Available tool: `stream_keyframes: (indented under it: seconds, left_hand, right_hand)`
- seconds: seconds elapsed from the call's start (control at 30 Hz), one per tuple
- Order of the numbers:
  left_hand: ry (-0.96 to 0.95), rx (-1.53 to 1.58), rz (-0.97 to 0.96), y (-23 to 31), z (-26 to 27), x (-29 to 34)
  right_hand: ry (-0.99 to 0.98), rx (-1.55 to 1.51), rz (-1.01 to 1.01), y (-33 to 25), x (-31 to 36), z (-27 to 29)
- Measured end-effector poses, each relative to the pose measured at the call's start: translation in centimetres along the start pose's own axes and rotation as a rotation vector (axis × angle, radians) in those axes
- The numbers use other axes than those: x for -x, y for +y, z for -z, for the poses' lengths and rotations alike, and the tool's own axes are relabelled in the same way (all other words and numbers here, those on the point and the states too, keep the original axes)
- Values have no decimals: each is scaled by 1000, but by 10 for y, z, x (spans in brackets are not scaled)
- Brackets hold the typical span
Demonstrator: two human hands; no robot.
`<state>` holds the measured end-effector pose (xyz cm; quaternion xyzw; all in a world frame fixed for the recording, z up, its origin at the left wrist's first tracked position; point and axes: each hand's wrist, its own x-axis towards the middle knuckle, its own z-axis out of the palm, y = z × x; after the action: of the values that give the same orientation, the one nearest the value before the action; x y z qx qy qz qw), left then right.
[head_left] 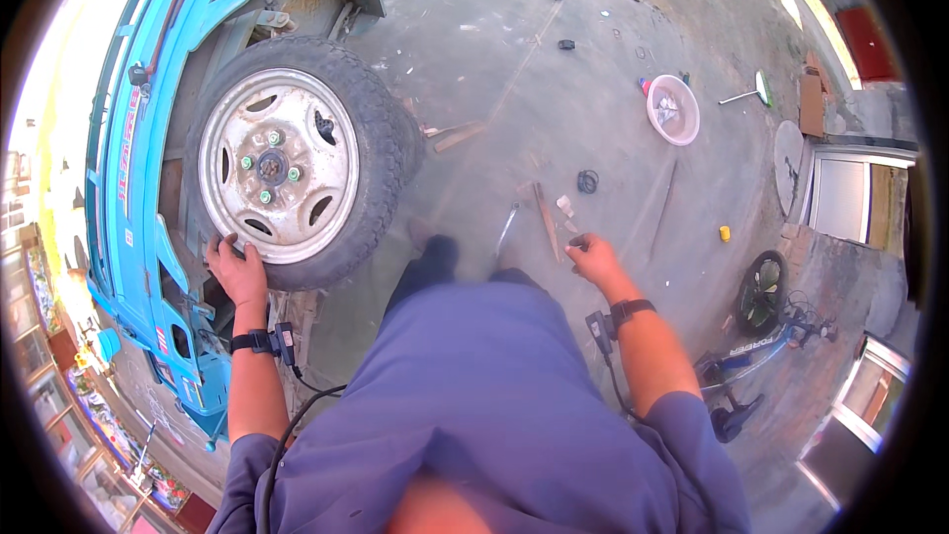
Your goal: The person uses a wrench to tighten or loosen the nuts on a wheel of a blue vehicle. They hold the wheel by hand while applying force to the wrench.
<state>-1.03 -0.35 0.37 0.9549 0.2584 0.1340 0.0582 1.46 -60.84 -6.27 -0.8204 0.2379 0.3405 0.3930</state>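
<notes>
A wheel with a black tyre (381,168) and a pale, rusty steel rim (311,203) is mounted on a blue vehicle (124,188) to my left. Several greenish nuts sit around the rim's hub (271,168). My left hand (237,272) rests on the tyre's near edge, fingers apart and holding nothing. Away from the wheel, my right hand (593,259) hovers over the floor with its fingers curled together. Whatever it may hold is hidden. Below lie a metal wrench-like bar (507,227) and a wooden stick (546,221).
On the floor ahead right stands a pink basin (674,111). A black coil (588,181), a long thin rod (664,208) and a yellow object (725,233) lie about. A bicycle (766,346) lies at the right. Wood strips (458,136) lie beside the tyre.
</notes>
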Motion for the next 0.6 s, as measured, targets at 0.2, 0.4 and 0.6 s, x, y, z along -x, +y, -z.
stream_keyframes:
  seconds: [0.2, 0.4, 0.6]
  left_hand:
    - [44, 101, 3, 55, 10, 34]
    - [-296, 487, -190, 205, 25, 112]
    - [-900, 319, -380, 286, 21, 167]
  right_hand:
    - [-8, -171, -68, 91, 12, 19]
    - [56, -362, -138, 186, 29, 59]
    - [167, -627, -262, 265, 59, 94]
